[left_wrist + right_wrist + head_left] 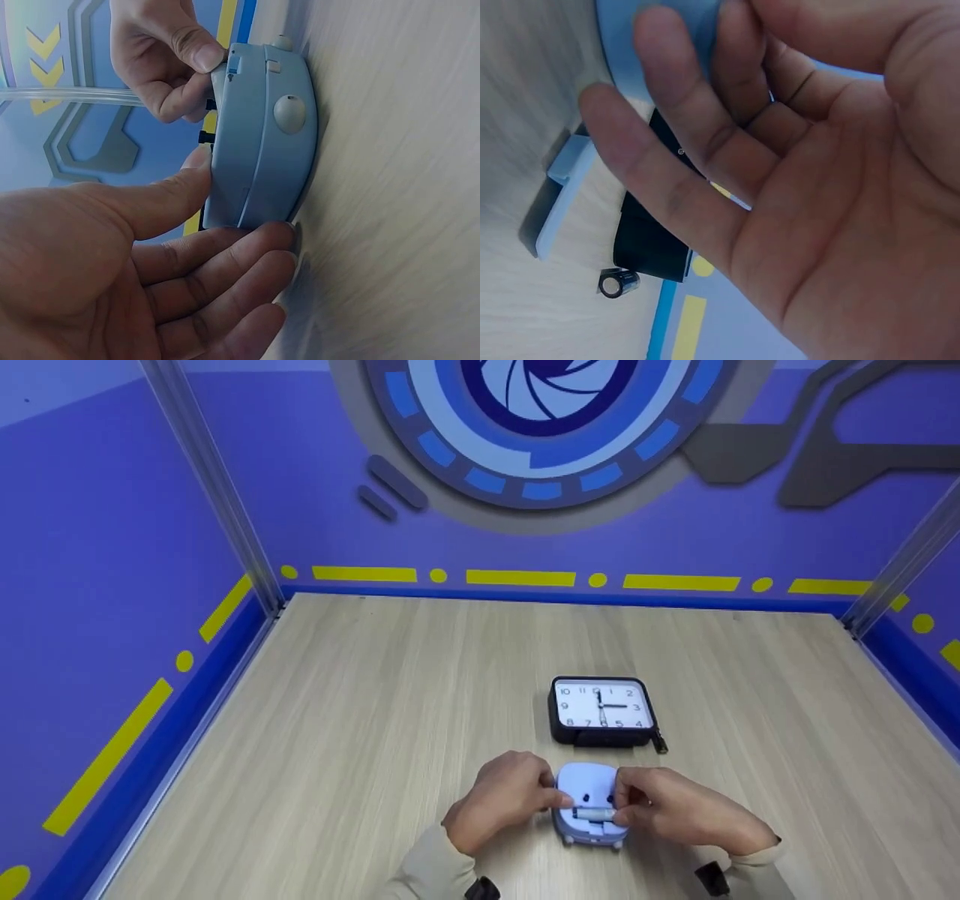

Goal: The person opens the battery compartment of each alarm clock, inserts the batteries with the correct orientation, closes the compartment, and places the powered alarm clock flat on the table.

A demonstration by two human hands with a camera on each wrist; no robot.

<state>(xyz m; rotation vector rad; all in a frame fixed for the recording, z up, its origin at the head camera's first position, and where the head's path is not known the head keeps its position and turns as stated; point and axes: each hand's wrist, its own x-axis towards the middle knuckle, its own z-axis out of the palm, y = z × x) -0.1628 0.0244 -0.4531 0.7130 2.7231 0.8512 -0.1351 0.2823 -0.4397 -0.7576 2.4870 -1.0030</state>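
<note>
A small light-blue clock (587, 780) with rounded corners lies back side up on the table, two black knobs standing out of it. Its stubby feet (289, 114) point toward the person. A pale cylindrical battery (592, 814) lies across the slot in its back. My left hand (514, 791) holds the clock's left side, thumb on the back and fingers along the side wall. At the battery's right end, my right hand (667, 806) pinches it between thumb and index finger. The other right fingers are loosely bent beside the clock in the right wrist view.
A black rectangular clock (602, 706) with a white dial lies just beyond the hands. Against its right corner is a small dark cylinder (660, 741). In the right wrist view, a light-blue cover piece (568, 187) lies on the table. Purple panels (315, 525) wall the table.
</note>
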